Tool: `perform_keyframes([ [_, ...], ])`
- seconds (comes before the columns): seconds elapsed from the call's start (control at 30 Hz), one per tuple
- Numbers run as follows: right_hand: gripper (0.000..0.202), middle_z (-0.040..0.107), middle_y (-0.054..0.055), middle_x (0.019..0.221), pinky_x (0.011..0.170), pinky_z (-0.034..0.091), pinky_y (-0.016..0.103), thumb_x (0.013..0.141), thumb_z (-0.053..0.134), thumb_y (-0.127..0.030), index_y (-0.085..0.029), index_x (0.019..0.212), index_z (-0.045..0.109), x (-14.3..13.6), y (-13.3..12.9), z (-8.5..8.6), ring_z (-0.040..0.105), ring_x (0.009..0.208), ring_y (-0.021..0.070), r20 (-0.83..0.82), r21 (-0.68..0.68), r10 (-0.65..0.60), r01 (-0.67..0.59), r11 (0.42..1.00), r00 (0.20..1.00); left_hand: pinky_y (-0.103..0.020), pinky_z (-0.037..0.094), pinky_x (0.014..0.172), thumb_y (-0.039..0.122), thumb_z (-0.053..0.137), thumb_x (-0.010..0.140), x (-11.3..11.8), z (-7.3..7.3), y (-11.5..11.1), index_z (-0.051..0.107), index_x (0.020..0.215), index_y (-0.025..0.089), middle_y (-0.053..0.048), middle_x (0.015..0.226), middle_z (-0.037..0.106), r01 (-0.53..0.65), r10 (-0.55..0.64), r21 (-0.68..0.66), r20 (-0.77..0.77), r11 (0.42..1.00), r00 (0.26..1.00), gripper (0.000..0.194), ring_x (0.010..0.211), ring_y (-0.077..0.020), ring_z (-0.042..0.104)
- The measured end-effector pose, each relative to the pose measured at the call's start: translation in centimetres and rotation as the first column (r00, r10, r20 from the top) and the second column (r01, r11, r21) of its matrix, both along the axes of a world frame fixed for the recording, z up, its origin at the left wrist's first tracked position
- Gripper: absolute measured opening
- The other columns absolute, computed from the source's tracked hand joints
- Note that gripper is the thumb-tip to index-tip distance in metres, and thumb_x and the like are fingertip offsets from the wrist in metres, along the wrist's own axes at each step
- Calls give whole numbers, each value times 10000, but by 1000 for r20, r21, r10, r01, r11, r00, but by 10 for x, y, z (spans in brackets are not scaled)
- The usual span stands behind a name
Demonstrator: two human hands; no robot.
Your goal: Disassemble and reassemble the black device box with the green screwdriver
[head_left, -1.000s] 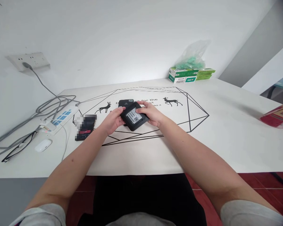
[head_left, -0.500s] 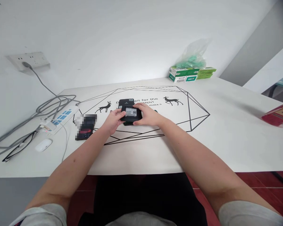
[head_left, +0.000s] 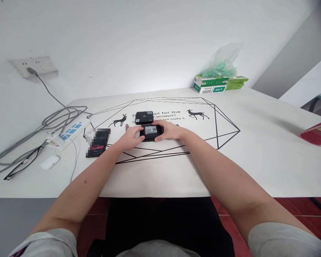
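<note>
Head view: a flat black device with a white label (head_left: 151, 132), held between your two hands, lies level at the middle of the counter (head_left: 155, 178). Its left and right ends are partly hidden by your fingers, the print on the label is too small to read, and whether its underside touches the counter cannot be told. Just beyond it lies a second black device (head_left: 143, 117), its near edge close to the first; the two cover part of the printed lettering. The screen of the phone (head_left: 103, 141), to the left, is obscured by pixelation, and a red package (head_left: 317, 135) is cut off by the right border. Both your forearms reach forward from the lower corners and converge on the labelled device, the upper arms cut off at the sleeves. Your left hand (head_left: 130, 138) is angled inward, its fingers clamped on the left end, thumb at the near side; the remaining fingertips are mostly concealed. Your right hand (head_left: 169, 130) arches over the right end, back of the hand upward, its fingers clamped there with the index along the far edge and the thumb nearer you.
</note>
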State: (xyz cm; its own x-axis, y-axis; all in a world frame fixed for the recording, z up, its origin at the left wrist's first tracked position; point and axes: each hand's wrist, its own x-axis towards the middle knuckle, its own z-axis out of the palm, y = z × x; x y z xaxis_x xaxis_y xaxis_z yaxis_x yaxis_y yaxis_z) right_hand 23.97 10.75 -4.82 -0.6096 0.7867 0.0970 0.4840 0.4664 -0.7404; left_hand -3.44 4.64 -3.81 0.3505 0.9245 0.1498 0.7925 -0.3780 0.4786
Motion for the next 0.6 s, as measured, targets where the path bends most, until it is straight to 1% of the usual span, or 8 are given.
perform_keyframes([
  [0.07, 1063, 544, 168, 1659, 1300, 405, 616, 638, 987, -554, -218, 1559, 578, 1, 3, -2, 513, 1539, 414, 26, 21, 9, -9, 1000, 1000, -549, 335, 1322, 446, 607, 976, -1, -2, 1, 676, 1441, 188, -128, 1577, 627, 15, -14, 11, -20, 1000, 1000, 536, 1509, -357, 511],
  [0.13, 1081, 525, 162, 1687, 1325, 354, 649, 638, 976, -627, -233, 1565, 583, 2, 5, -3, 445, 1592, 436, 71, 54, 12, -16, 998, 997, -592, 289, 1335, 465, 587, 986, -2, -3, 1, 671, 1444, 190, -136, 1619, 591, 35, -33, 23, -45, 999, 998, 541, 1548, -364, 467],
  [0.2, 1017, 514, 149, 1705, 1333, 329, 669, 713, 910, -697, -253, 1570, 590, 2, 6, -4, 416, 1614, 441, 96, 79, 15, -22, 997, 995, -630, 251, 1339, 476, 560, 1000, -3, -2, 1, 649, 1468, 182, -143, 1663, 546, 50, -49, 15, -76, 999, 996, 560, 1574, -372, 430],
  [0.27, 944, 517, 139, 1707, 1335, 332, 666, 796, 833, -727, -260, 1580, 587, 1, 7, -5, 437, 1608, 431, 98, 86, 20, -29, 996, 995, -650, 235, 1338, 480, 534, 1014, -3, 0, 0, 620, 1499, 173, -139, 1682, 528, 54, -55, -9, -105, 998, 993, 580, 1581, -380, 412],
  [0.3, 941, 515, 140, 1709, 1339, 332, 656, 814, 812, -733, -255, 1590, 579, 0, 7, -6, 444, 1606, 426, 100, 84, 19, -28, 996, 995, -653, 235, 1336, 481, 525, 1017, -2, 1, -1, 609, 1508, 173, -133, 1681, 531, 53, -55, -22, -118, 998, 992, 585, 1578, -384, 410],
  [0.4, 1015, 455, 137, 1749, 1369, 304, 613, 795, 810, -758, -238, 1625, 542, -1, 8, -8, 396, 1643, 414, 107, 59, 14, -20, 998, 994, -654, 242, 1331, 485, 512, 1020, 0, 5, -4, 596, 1515, 178, -116, 1686, 528, 39, -43, -34, -148, 999, 988, 588, 1571, -394, 405],
  [0.5, 1028, 412, 93, 1779, 1388, 282, 589, 780, 803, -787, -280, 1633, 534, -1, 9, -9, 362, 1665, 401, 91, 31, 21, -24, 999, 996, -643, 234, 1333, 468, 500, 1022, 3, 7, -5, 592, 1513, 169, -117, 1686, 527, 33, -37, -28, -176, 999, 984, 582, 1559, -399, 415],
  [0.6, 1024, 396, 66, 1789, 1385, 283, 601, 784, 777, -814, -316, 1640, 519, 0, 10, -11, 360, 1667, 401, 96, 36, 28, -32, 999, 995, -618, 288, 1312, 451, 505, 1017, 4, 7, -4, 594, 1508, 162, -117, 1680, 536, 21, -26, -27, -191, 999, 981, 577, 1529, -407, 442],
])
